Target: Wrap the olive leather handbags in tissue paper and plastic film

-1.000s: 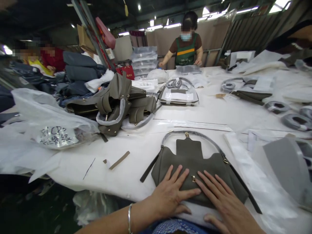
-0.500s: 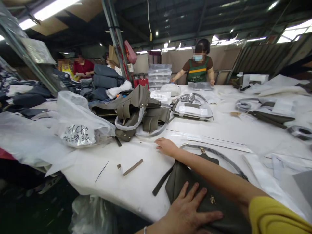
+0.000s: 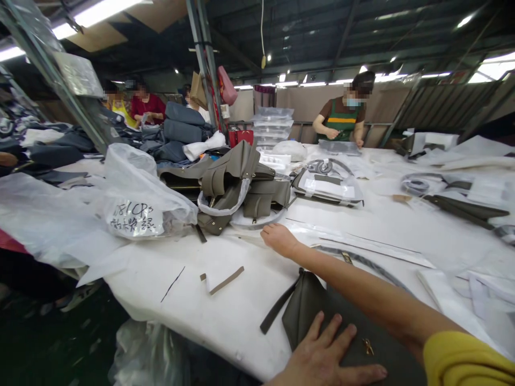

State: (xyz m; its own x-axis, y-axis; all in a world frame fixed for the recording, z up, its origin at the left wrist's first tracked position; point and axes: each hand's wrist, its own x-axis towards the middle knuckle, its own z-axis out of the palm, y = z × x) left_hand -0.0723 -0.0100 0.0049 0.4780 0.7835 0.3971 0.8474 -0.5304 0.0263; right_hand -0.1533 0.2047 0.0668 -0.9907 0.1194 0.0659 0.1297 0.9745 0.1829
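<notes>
Rests the left hand [image 3: 324,356] flat on a dark grey-green handbag [image 3: 308,305], toward five o'clock in the view, on the near edge of the white counter [image 3: 241,321]. Spreads these fingers wide apart, palm down, with hold of nothing. Bears a gold clasp [image 3: 367,347], on the handbag's face, toward three o'clock from the left hand.

Has the right hand [image 3: 279,239] stretched out over the counter at eleven o'clock from the left, forearm crossing above the handbag from a yellow sleeve [image 3: 462,356] at four o'clock in the view. Curls those fingers partly inward; cannot tell of anything caught between them.

From the right hand, at eight o'clock: a narrow brown strip [image 3: 227,280]. Between eight and nine, farther out: a thin dark strand [image 3: 173,284]. Toward ten, near: a heap of grey-green bags [image 3: 225,187]. Between nine and ten, beyond: a translucent plastic sack [image 3: 137,182] with handwriting. Toward two: a partly wrapped bag [image 3: 330,185]. At one, well apart: a person in a green apron [image 3: 340,120].
</notes>
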